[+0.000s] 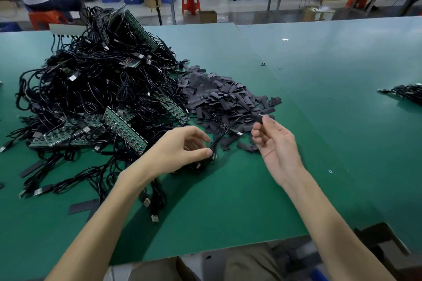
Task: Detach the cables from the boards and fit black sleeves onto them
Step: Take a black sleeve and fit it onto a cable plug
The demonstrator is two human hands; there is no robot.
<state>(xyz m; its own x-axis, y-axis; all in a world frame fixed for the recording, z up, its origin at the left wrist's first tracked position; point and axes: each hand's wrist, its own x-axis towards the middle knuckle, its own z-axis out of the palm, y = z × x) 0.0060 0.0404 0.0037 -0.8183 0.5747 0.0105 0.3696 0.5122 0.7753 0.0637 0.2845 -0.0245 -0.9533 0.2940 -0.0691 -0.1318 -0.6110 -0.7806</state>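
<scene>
On the green desk (251, 189), your left hand (182, 148) pinches limp cables (213, 146); your right hand (274, 139) nips a light, floppy sleeve (257, 117) mid-length.

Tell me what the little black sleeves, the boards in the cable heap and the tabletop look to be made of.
Black sleeves: flat, matte dark grey-black pieces, probably thin plastic tubing pressed flat; faint print shows on some.
Boards: green rigid strips carrying rows of small parts, seemingly circuit-board laminate.
Tabletop: smooth green sheet with a soft sheen, likely a rubber or vinyl mat; the look leaves it open.
</scene>
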